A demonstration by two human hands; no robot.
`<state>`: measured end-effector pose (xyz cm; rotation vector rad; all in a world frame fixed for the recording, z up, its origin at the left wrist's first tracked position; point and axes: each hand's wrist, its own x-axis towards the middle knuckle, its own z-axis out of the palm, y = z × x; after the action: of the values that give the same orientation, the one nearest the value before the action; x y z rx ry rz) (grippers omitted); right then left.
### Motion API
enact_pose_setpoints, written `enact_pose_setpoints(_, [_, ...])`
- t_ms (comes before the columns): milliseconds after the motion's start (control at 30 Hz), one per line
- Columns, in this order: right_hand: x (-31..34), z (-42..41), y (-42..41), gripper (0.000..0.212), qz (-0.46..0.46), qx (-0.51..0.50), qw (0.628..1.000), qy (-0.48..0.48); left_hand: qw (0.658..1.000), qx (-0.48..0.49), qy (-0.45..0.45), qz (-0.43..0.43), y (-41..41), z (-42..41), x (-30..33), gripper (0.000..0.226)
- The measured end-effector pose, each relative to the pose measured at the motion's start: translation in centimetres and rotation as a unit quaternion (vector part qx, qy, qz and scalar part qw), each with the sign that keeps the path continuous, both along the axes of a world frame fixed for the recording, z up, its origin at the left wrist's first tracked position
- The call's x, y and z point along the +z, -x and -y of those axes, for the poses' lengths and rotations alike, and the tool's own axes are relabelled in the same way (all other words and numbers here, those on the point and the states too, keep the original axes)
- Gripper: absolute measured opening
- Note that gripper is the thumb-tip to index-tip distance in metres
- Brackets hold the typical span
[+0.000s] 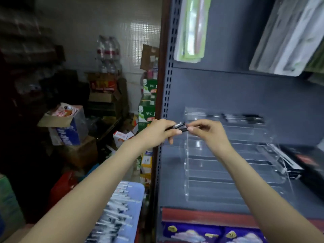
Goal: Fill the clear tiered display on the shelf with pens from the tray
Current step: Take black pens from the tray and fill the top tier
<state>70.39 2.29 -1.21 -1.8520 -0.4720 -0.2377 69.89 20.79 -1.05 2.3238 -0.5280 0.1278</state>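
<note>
Pens (179, 127) sit pinched between both my hands, just in front of the clear tiered display (228, 155) on the shelf (201, 199). My left hand (158, 132) curls around one end; my right hand (208, 131) pinches the other. More pens (243, 118) lie in the display's top tier. Below left, the tray (138, 188) holds many pens.

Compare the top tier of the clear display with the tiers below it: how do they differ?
The top tier already holds a few dark pens lying lengthwise; the lower tiers look empty. The top tier sits farthest back against the shelf's rear panel; the lower tiers step down toward the front. Both are clear plastic troughs of the same display.
</note>
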Motion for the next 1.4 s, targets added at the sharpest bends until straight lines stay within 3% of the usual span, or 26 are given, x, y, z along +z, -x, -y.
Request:
enact_pose_setpoints(100, [1.3,5.3,-1.0,0.020,0.017,-0.039,0.999,-0.027,0.998,0.019,-0.023,0.055,-1.8,3.3,1.8,0.029])
enact_pose_setpoints(267, [2.4,13.7,-3.1,0.011,0.045,-0.083,0.995,-0.003,0.991,0.036,0.096,0.082,-4.3,8.8,3.1,0.029])
enact_pose_setpoints(433, [3.6,20.1,-6.1,0.008,0.101,-0.151,0.978,0.100,0.985,0.138,0.055,0.087,-6.7,15.6,3.7,0.042])
enact_pose_setpoints(533, [3.9,22.9,-8.5,0.012,0.114,-0.186,0.966,0.139,0.987,0.138,0.034,0.080,-7.7,18.1,3.4,0.031])
enact_pose_setpoints(600, [3.7,23.8,-10.0,0.012,0.109,-0.187,0.963,0.159,0.989,0.117,0.028,0.081,-8.4,18.8,2.9,0.025])
enact_pose_setpoints(733, [3.1,24.9,-12.9,0.011,0.099,-0.173,0.959,0.202,0.982,0.135,0.031,0.126,-9.4,19.7,2.5,0.034])
enact_pose_setpoints(900, [1.8,25.3,-14.7,0.011,0.080,-0.141,0.955,0.248,0.977,0.138,0.089,0.139,-9.7,20.3,2.9,0.018])
enact_pose_setpoints(1100, [1.8,25.5,-15.1,0.012,0.095,-0.155,0.973,0.143,0.972,0.150,0.120,0.135,-10.1,20.6,2.8,0.013])
enact_pose_setpoints(1400, [2.0,26.4,-16.5,0.013,0.083,-0.122,0.943,0.298,0.975,0.159,0.074,0.134,-10.4,20.3,2.5,0.015])
